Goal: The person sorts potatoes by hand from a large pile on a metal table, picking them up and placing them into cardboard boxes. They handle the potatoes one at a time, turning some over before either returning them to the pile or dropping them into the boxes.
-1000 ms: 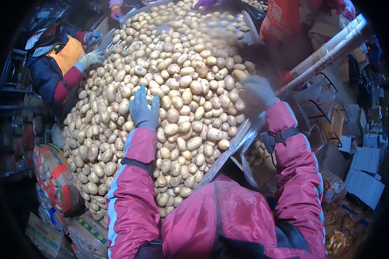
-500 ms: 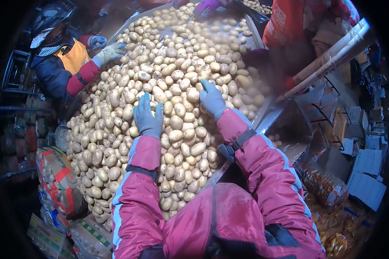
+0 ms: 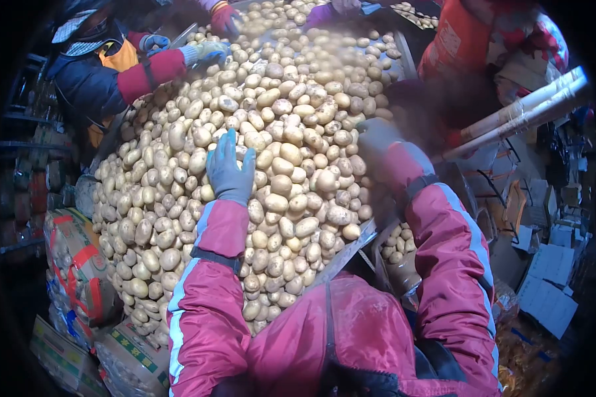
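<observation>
A big heap of pale potatoes covers the table before me. My left hand, in a grey-blue glove, lies on the heap with its fingers stretched forward and the thumb apart. It holds nothing. My right hand, gloved alike, is at the right edge of the heap, near the table's metal rim. Motion blurs its fingers, and I cannot tell whether a potato is in them. Below that wrist, more potatoes sit in a bag beside the rim.
A co-worker in an orange apron reaches over the heap from the left; others' gloved hands show at the far end. Someone in red stands at right, near long pale poles. Filled sacks lie at left, white boxes at right.
My right hand has moved off the middle of the potatoes, rightward to the edge. My left hand stays nearly in place. The left co-worker's glove has reached farther over the heap.
</observation>
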Available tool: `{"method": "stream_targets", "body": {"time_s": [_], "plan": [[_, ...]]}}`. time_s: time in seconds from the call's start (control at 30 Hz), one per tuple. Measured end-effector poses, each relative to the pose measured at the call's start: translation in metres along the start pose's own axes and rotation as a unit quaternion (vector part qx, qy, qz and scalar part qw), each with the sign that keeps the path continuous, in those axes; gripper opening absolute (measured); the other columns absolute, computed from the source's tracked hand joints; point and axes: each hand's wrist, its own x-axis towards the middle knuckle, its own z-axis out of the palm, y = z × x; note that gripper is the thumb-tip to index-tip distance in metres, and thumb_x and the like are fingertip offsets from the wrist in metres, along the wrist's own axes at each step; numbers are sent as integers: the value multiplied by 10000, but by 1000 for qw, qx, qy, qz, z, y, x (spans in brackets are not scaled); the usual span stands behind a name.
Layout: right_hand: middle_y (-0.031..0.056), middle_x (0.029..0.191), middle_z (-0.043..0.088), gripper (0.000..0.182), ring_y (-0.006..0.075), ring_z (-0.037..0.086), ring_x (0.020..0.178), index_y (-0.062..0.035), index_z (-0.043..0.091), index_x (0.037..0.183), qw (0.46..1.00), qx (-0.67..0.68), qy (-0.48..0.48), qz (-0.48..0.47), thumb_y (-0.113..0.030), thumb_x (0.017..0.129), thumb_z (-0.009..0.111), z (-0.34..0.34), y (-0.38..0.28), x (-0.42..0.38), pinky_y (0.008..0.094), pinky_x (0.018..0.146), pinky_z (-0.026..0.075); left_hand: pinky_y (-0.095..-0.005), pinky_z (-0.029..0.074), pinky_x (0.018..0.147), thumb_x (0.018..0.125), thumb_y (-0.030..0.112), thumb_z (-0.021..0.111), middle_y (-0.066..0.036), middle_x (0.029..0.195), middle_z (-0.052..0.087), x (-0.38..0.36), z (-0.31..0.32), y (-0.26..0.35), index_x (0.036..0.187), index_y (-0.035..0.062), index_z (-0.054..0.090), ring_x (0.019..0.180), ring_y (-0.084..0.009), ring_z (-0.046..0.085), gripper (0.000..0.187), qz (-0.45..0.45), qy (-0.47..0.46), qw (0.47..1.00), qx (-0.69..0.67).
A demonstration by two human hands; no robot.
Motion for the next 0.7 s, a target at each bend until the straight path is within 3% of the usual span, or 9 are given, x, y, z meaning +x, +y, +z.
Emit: {"method": "stream_targets", "body": {"time_s": [0.07, 0.17, 0.2, 0.27, 0.33, 0.4, 0.47, 0.53, 0.7], "plan": [[171, 1203, 751, 338, 339, 724, 1125, -150, 797, 1143, 998, 20, 55, -21, -265, 868, 637, 19, 18, 14, 501, 961, 555, -523, 337, 1202, 941, 427, 710, -201, 1501, 552, 0, -1, 0, 1553, 105, 491, 1395, -352, 513, 725, 7, -2, 1000, -15], [196, 1085, 766, 267, 327, 742, 1060, -94, 799, 1046, 954, 173, 116, 216, -280, 889, 688, 3, -3, 32, 447, 909, 572, -521, 341, 1199, 937, 420, 715, -203, 1494, 555, 1, -2, 2, 1540, 103, 502, 1385, -351, 521, 714, 1, -3, 1000, -6], [196, 1085, 766, 267, 327, 742, 1060, -94, 799, 1046, 954, 174, 113, 216, -280, 889, 688, 8, 9, 46, 447, 909, 572, -521, 341, 1199, 937, 420, 715, -203, 1494, 555, 1, -3, 5, 1540, 103, 502, 1385, -351, 521, 714, 0, -6, 1000, -4], [165, 1096, 753, 334, 227, 723, 1043, -35, 767, 1069, 892, 434, -13, 127, -281, 845, 802, 3, 31, 69, 367, 911, 572, -504, 404, 1150, 937, 382, 729, -166, 1451, 600, 1, -5, 9, 1511, 98, 539, 1314, -342, 577, 668, 17, 32, 999, 19], [138, 1071, 756, 432, 178, 707, 1002, 3, 758, 1116, 903, 417, -14, 107, -261, 795, 878, -1, 41, 65, 332, 885, 576, -507, 395, 1160, 943, 390, 724, -169, 1457, 595, 1, -5, 8, 1517, 106, 534, 1323, -343, 572, 669, 10, 29, 999, 22], [177, 1094, 765, 523, 255, 740, 1003, 24, 736, 1198, 884, 466, 18, 37, -295, 806, 866, -4, 36, 47, 368, 871, 586, -510, 388, 1167, 947, 400, 721, -172, 1462, 590, 1, -5, 9, 1524, 110, 527, 1337, -346, 564, 674, 3, 22, 1000, 20], [225, 1142, 761, 681, 331, 754, 1024, 54, 696, 1280, 937, 347, -27, -3, -351, 763, 876, 18, 56, 75, 408, 899, 589, -510, 386, 1168, 945, 402, 722, -172, 1467, 588, 0, -4, 9, 1526, 112, 526, 1345, -346, 559, 677, 0, 21, 1000, 20], [255, 1229, 733, 757, 366, 740, 1087, 61, 682, 1293, 955, 175, -110, 213, -411, 730, 862, -46, 1, 64, 418, 946, 579, -511, 384, 1170, 944, 403, 724, -172, 1473, 585, 0, -5, 7, 1527, 113, 525, 1352, -347, 555, 681, 1, 21, 1000, 23], [216, 1038, 776, 548, 306, 754, 985, 50, 767, 1065, 966, 232, -19, 114, -382, 742, 866, 3, 40, 83, 400, 868, 579, -514, 377, 1177, 937, 398, 731, -172, 1491, 573, 2, -7, 10, 1527, 124, 525, 1354, -349, 551, 683, 2, 20, 1000, 22]]}}
